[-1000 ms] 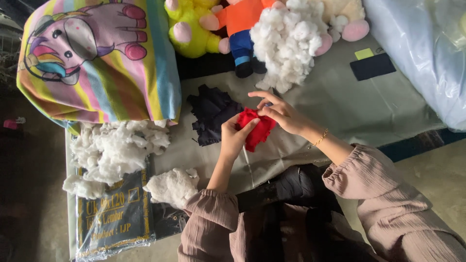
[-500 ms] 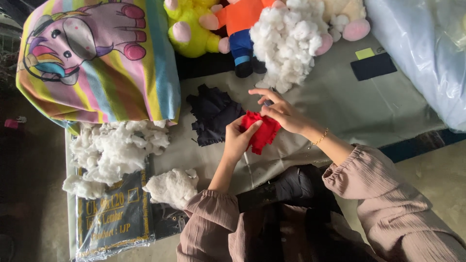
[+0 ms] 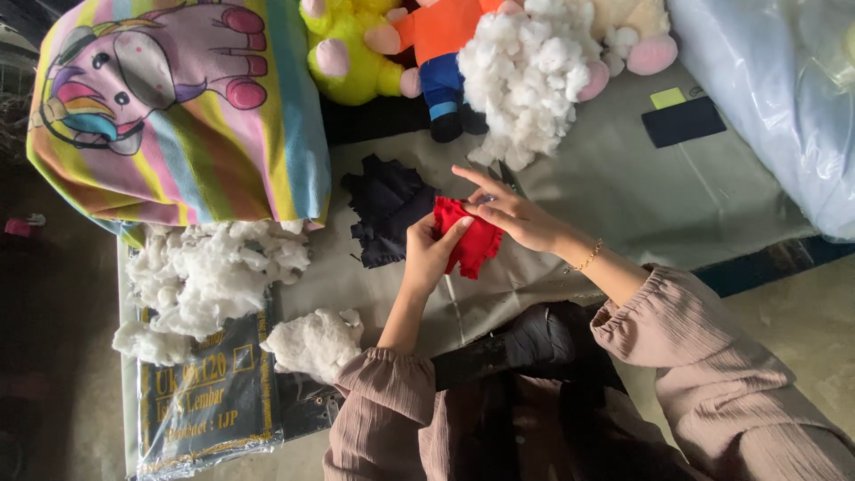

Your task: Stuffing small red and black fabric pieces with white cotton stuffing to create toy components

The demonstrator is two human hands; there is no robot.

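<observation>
Head view looks straight down on a grey sheet spread as a work surface, and both hands meet near its middle over a small piece of red cloth. Left hand comes up from six o'clock, fingers together and curled round the cloth's near edge, thumb pressed on its face, so it is clamped on the red piece. Right hand reaches in from four o'clock, a thin gold bracelet on the wrist; its fingers are spread, index stretched toward ten o'clock, and the lower fingertips pinch the cloth's upper edge, though what they grip there beside the cloth is too small to tell. Just beside the red cloth at ten o'clock lies a crumpled heap of dark fabric, touching it or nearly so. At twelve o'clock sits a big clump of white stuffing, with plush toys behind it. Over at nine o'clock, a striped pillow with a cartoon animal overlaps more loose stuffing. At seven o'clock a smaller white tuft rests on a dark plastic-wrapped pack.
</observation>
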